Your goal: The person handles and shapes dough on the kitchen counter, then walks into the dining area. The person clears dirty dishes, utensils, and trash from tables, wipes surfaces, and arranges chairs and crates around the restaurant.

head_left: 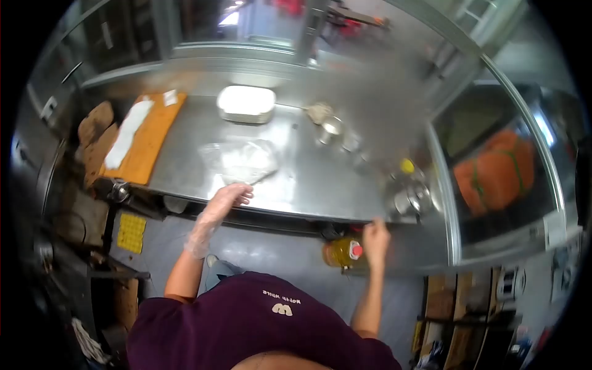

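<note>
My left hand (pixel 231 196), in a clear plastic glove, hovers at the counter's front edge with its fingers loosely bent and apart, holding nothing visible. Just beyond it a crumpled clear plastic bag (pixel 243 159) lies on the steel counter (pixel 314 179), with a thin dark strip at its near right corner. My right hand (pixel 377 238) is bare and closed at the front edge on the right; what it grips, if anything, is hidden. Close to its left stands a jug of yellow oil (pixel 338 253) with a red cap.
A white tray stack (pixel 246 105) stands at the back. On the left, an orange board (pixel 143 139) bears a white cloth-like strip (pixel 128 134). Metal containers (pixel 412 198) sit at right, beside a glass-sided case with something orange (pixel 496 169). A yellow grid-like piece (pixel 131 233) lies below.
</note>
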Motion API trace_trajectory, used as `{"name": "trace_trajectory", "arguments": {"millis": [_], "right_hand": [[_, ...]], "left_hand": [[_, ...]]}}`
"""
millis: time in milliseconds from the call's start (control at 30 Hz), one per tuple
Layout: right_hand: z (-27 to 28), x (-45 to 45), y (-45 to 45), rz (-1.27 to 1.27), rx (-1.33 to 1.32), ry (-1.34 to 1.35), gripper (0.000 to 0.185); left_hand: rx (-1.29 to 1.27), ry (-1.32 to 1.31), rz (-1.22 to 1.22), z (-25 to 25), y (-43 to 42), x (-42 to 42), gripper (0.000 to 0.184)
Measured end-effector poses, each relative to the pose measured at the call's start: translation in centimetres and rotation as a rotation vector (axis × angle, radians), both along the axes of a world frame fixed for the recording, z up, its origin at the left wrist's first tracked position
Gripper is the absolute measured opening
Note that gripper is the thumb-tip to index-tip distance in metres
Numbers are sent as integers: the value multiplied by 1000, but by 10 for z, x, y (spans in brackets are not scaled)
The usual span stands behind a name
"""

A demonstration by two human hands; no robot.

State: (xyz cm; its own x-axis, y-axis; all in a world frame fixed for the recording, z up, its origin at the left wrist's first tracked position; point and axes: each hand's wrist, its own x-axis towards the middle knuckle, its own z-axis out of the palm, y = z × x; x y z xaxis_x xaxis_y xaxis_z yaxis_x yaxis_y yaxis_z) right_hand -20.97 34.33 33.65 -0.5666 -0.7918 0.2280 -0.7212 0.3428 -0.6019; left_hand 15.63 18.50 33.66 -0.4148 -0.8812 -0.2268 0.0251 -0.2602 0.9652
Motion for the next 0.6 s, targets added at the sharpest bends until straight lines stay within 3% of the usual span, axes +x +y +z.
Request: {"name": "trace_trajectory", "arguments": {"millis": [100, 200, 433, 500, 600], "right_hand": [[-55, 82, -53, 487, -137, 53, 21], [-39, 162, -101, 680, -11, -64, 22], [-8, 302, -202, 822, -56, -333, 18], [3, 321, -220, 849, 57, -348, 13], [9, 314, -229, 788, 28, -654, 13]], "left_hand": [[-81, 10, -28, 0, -8, 25, 34], [-116, -23, -11, -13, -29, 75, 34], [-80, -139, 234, -26, -87, 239, 33], [-143, -17, 309, -11, -101, 260, 34], [-215, 6, 192, 6, -138, 264, 34]]}}
